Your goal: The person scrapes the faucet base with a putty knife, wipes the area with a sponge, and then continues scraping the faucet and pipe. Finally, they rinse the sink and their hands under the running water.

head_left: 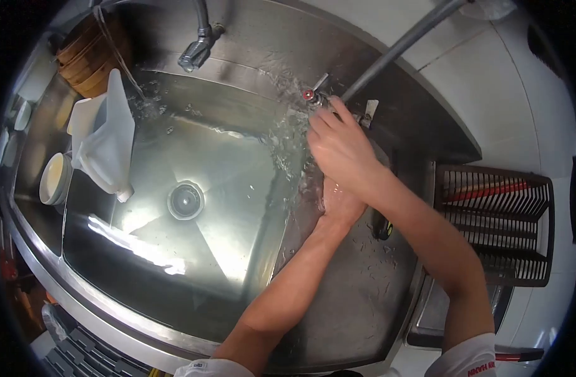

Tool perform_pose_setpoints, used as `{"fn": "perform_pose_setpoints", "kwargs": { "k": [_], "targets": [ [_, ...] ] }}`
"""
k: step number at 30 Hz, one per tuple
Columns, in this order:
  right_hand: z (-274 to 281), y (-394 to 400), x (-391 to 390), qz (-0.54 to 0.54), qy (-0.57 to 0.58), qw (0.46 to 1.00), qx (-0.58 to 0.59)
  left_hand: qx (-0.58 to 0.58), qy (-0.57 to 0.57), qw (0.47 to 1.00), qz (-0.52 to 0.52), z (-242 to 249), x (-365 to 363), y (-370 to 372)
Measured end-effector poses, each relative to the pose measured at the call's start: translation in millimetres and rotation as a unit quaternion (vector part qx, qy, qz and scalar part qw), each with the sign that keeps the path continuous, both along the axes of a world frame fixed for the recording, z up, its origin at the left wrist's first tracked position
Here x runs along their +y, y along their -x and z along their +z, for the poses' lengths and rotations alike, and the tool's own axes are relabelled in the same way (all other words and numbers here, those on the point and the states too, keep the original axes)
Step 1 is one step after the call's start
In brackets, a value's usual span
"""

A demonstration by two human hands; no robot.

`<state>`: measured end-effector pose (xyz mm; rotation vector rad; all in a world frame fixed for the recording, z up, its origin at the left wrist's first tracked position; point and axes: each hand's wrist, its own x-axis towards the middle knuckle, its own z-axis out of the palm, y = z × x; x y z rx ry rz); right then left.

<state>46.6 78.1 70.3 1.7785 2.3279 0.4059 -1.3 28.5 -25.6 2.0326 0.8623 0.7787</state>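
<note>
My right hand (341, 143) is at a metal tap (317, 97) with a red-marked valve, on the sink's back right side. Its fingers are curled against the tap's lower body, and the hand covers the spout. Directly below, my left hand (343, 196) lies partly under the right one; it looks wet and its fingers are hidden. Water splashes to the left of both hands, into the steel sink basin (80, 251). The basin is full of clear water, with a round drain (186, 200) visible through it.
A translucent white plastic jug (109, 141) leans at the basin's left, beside a white tub (54, 179) and stacked bamboo steamers (96, 53). Another tap (195, 55) hangs at the back. A dark slotted rack (495, 223) stands right. A black-and-yellow object (382, 227) lies by my arms.
</note>
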Motion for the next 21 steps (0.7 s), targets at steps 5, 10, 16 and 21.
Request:
{"fn": "perform_pose_setpoints", "kwargs": {
  "k": [5,10,16,21],
  "targets": [
    [-15,-21,-24,-0.152,-0.111,0.966,0.18,0.086,0.058,0.99,-0.094,34,14,8],
    [-14,-4,-26,-0.224,-0.086,0.962,0.127,0.001,0.08,0.997,-0.001,32,6,10],
    [-31,0,-9,-0.225,-0.099,0.968,0.048,-0.036,0.103,0.994,0.031,22,-1,10],
    [-20,-6,-29,-0.163,-0.118,0.943,0.264,-0.111,0.046,0.99,0.072,10,-5,-2]
  ]
}}
